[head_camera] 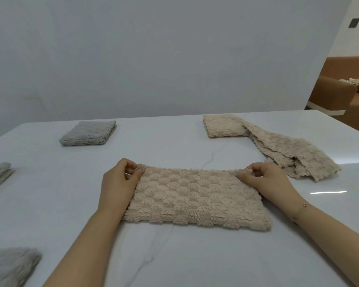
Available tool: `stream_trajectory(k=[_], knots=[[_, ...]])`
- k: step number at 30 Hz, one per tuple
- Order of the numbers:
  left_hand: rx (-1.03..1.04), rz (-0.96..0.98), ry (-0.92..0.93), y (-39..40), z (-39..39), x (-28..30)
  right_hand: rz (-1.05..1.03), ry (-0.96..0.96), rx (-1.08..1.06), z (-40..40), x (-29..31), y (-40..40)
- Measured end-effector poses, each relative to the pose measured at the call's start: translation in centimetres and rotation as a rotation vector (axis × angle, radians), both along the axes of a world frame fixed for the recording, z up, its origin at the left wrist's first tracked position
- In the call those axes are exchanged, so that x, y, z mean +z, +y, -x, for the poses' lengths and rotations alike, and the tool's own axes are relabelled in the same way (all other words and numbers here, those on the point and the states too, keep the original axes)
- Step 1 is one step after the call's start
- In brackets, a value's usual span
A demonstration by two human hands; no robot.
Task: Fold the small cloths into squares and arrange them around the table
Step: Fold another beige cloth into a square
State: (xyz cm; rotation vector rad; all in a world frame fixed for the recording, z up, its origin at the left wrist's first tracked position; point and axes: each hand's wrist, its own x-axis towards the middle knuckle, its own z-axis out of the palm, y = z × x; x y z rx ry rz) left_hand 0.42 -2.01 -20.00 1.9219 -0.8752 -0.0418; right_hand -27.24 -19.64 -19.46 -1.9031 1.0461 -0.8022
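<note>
While the beige cloth (pixel 197 196) lies folded into a long rectangle at the middle of the white table (pixel 174 255), the left hand (pixel 119 181) and right hand (pixel 264 180) pinch its far corners — one hand each.

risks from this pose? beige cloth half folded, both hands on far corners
1. Each hand, left hand and right hand, pinches only a far corner of the beige cloth; the layers could slip out of line on the next fold.
2. The unfolded cloth lies close on the right, overlapping a folded beige square; a sweep could drag both.
</note>
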Motion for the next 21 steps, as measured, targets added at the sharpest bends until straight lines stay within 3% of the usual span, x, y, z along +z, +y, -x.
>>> stream_trajectory(k=[7,11,14,18,21], knots=[[0.021,-0.063,-0.135,-0.1,0.0,0.0,0.033,0.040,-0.062,-0.5,0.2,0.1],[0.026,-0.068,-0.159,0.5,0.0,0.7,0.290,0.301,-0.070,0.1,1.1,0.8],[0.032,-0.093,-0.303,1.6,1.0,2.2,0.567,0.486,-0.065,1.0,2.6,1.7],[-0.169,-0.174,-0.455,1.4,6.0,4.1,0.632,0.479,0.132,-0.7,4.4,4.9],[-0.290,-0.396,-0.495,-0.2,8.8,2.8,0.605,0.610,0.296,-4.6,2.6,6.6]])
